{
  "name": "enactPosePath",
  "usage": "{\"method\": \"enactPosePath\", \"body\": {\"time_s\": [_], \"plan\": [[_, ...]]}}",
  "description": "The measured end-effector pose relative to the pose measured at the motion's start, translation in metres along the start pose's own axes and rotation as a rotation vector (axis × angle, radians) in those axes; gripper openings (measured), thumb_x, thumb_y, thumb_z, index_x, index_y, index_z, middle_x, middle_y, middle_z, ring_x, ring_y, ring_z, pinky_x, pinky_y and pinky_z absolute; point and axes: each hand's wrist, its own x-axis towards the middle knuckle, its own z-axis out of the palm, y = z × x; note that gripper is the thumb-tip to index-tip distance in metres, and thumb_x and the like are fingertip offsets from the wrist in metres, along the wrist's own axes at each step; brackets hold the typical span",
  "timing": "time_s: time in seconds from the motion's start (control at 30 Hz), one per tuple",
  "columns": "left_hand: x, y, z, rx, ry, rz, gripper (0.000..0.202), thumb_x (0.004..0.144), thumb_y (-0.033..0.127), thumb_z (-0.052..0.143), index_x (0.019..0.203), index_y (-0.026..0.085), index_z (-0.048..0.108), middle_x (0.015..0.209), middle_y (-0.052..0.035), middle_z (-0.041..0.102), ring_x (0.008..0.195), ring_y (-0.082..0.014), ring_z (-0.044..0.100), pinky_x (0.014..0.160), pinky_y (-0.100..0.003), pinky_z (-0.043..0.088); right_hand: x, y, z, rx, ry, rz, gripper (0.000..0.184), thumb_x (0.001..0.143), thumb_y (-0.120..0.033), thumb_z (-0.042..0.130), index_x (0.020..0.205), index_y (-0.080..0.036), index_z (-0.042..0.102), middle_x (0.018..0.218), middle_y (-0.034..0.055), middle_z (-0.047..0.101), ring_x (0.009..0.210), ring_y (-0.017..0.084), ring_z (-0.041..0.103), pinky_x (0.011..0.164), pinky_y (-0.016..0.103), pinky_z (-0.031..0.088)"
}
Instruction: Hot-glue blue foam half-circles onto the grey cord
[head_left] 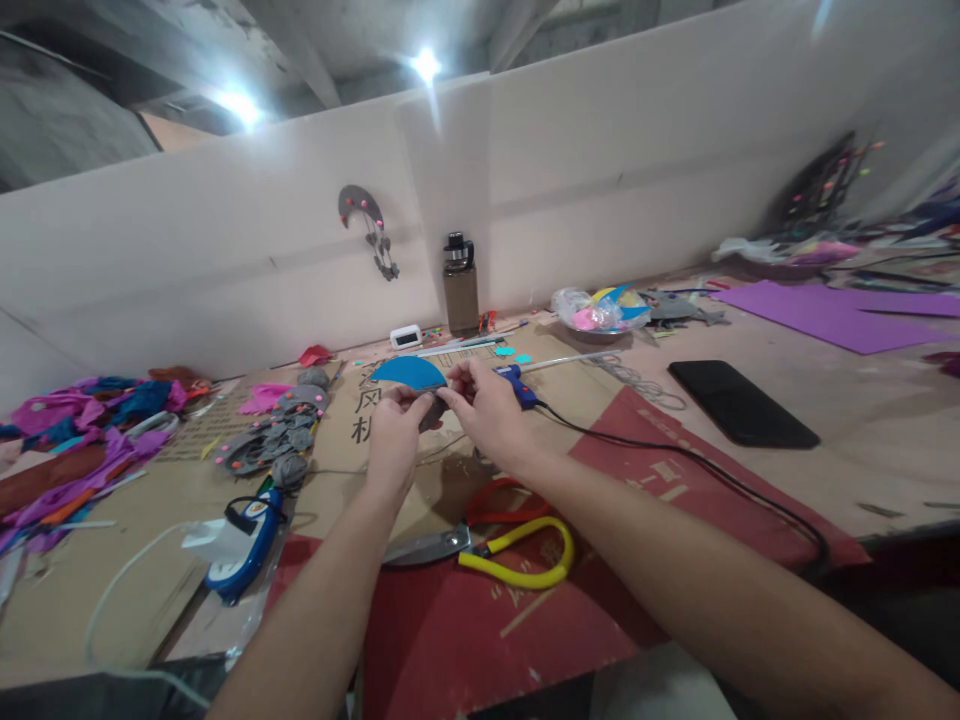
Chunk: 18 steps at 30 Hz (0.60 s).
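"What do the hands hold?"

"A flat, bright blue, curved-edged piece. It is raised in front of the person, over the brown printed cardboard in the middle of the surface."

"And the fingers?"

"Those of the left hand pinch its near edge; those of the right hand close on its right end. The two hands almost meet. Something dark grey shows between them, too small to make out."

"What is nearest the right hand?"

"A blue glue gun, partly hidden behind it; I can't tell whether they touch. Its black cord runs right and near, across a red printed sheet."

"Nearer than the hands?"

"Large scissors with one yellow and one red handle, lying between the forearms, blades to the left."

"On the left?"

"Grey cut pieces with small pink dots, a blue-and-white power strip nearer, and a heap of purple, blue and orange scraps farther left."

"On the right?"

"A black phone lies flat, with bright purple sheets beyond it."

"And along the far side?"

"A tall brown bottle with a black lid stands upright. To its left sits a small white device with a dark display; to its right, a bowl of plastic-wrapped coloured pieces. A grey crescent with dangling bits hangs on the white wall."
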Motion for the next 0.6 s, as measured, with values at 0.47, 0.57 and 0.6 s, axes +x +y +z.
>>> {"method": "enactPosePath", "body": {"time_s": [0.47, 0.57, 0.6], "plan": [[-0.001, 0.01, 0.003, -0.032, 0.052, 0.02, 0.022, 0.059, 0.021, 0.068, 0.068, 0.018, 0.048, 0.061, 0.0037, 0.058, 0.059, -0.0105, 0.055, 0.061, -0.023, 0.042, 0.001, 0.01, 0.001, -0.106, -0.027, -0.017, 0.009, 0.078, -0.024, 0.057, 0.083, -0.017, 0.059, 0.076, 0.002, 0.058, 0.072, 0.014, 0.051, 0.069, 0.028, 0.041], [0.0, 0.011, 0.001, -0.008, 0.046, 0.012, 0.022, 0.059, 0.022, 0.068, 0.067, 0.018, 0.048, 0.06, 0.0044, 0.056, 0.056, -0.0092, 0.052, 0.057, -0.021, 0.038, 0.002, 0.008, -0.001, -0.109, -0.03, -0.014, 0.006, 0.077, -0.023, 0.057, 0.08, -0.017, 0.059, 0.076, 0.0022, 0.058, 0.072, 0.014, 0.051, 0.069, 0.028, 0.04], [0.0, 0.01, 0.001, -0.004, 0.04, 0.007, 0.022, 0.06, 0.024, 0.068, 0.068, 0.018, 0.049, 0.059, 0.0047, 0.055, 0.054, -0.0085, 0.051, 0.055, -0.021, 0.037, 0.003, 0.007, -0.001, -0.107, -0.027, -0.009, 0.006, 0.077, -0.022, 0.057, 0.079, -0.017, 0.059, 0.076, 0.0022, 0.058, 0.072, 0.014, 0.05, 0.069, 0.028, 0.04]]}}
